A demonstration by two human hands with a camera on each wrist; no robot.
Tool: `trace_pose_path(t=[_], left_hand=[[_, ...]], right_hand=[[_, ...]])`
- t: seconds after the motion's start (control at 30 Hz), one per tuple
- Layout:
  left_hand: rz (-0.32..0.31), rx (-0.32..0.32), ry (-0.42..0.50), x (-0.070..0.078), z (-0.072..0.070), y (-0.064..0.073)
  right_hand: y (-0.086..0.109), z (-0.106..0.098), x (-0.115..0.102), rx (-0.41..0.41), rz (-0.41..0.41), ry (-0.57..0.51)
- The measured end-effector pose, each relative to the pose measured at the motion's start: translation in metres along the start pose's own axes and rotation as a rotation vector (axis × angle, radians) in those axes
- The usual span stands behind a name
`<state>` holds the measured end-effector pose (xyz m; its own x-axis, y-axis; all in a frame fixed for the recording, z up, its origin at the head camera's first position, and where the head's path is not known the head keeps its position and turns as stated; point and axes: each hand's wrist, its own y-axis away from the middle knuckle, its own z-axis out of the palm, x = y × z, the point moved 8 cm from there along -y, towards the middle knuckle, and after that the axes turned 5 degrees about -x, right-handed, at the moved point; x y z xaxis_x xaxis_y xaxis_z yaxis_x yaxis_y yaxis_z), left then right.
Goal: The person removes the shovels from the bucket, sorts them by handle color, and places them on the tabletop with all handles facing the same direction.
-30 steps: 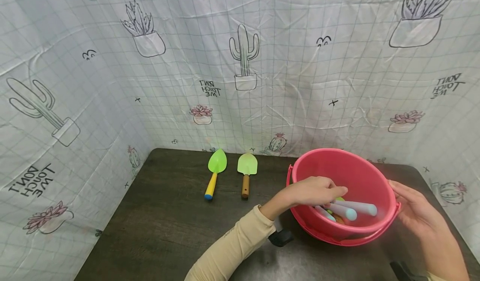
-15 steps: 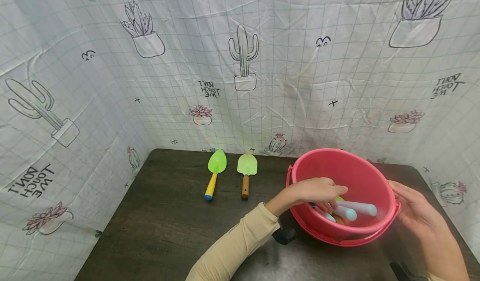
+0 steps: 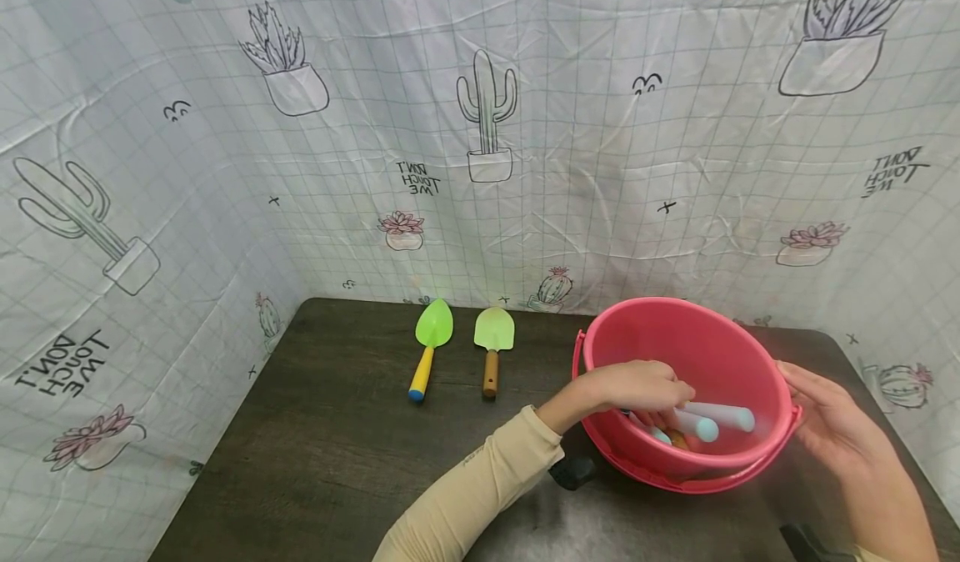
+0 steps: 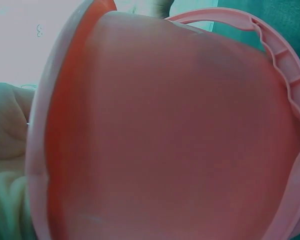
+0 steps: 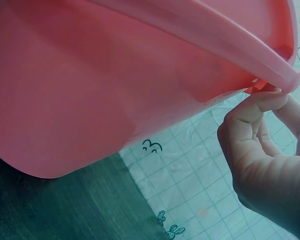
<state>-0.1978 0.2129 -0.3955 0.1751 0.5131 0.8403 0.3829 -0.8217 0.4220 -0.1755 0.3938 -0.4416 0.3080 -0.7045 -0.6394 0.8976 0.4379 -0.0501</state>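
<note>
A red bucket (image 3: 697, 349) tips toward me on the dark table in the head view. My left hand (image 3: 645, 385) reaches over its near left rim, fingers down among the contents; I cannot tell what they hold. Beside those fingers lie pale handles (image 3: 718, 416) with light blue ends and a small orange-brown piece (image 3: 678, 439). My right hand (image 3: 836, 420) holds the bucket's right rim. In the right wrist view this right hand (image 5: 260, 145) pinches the edge between thumb and fingers. The bucket wall (image 4: 180, 125) hides the left fingertips in the left wrist view.
Two toy trowels lie left of the bucket: a green one with a yellow handle (image 3: 423, 374) and a pale green one with a brown handle (image 3: 491, 374). A patterned sheet (image 3: 600, 212) hangs behind the dark table (image 3: 337, 462). The bucket's handle (image 4: 285, 65) hangs down outside.
My left hand has shifted slightly right and down into the bucket, its thumb drawing in. It now covers the yellow-green piece seen before. The right hand and bucket stay put.
</note>
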Motion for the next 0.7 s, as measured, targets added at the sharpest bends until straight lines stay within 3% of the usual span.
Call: trace_pose_path(t=[0.2, 0.3, 0.57, 0.7], left_hand=[[0.04, -0.106, -0.15, 0.005, 0.01, -0.006], [-0.004, -0.085, -0.116, 0.002, 0.01, -0.008], [-0.024, -0.073, -0.099, 0.001, 0.011, -0.012], [-0.068, -0.058, -0.14, 0.0, 0.013, -0.016]], right_hand=[[0.0, -0.001, -0.001, 0.014, -0.011, 0.019], [0.0, -0.002, -0.001, 0.023, -0.014, 0.03], [0.001, -0.002, -0.001, 0.033, -0.008, 0.024], [0.0, 0.0, 0.0, 0.005, 0.004, 0.002]])
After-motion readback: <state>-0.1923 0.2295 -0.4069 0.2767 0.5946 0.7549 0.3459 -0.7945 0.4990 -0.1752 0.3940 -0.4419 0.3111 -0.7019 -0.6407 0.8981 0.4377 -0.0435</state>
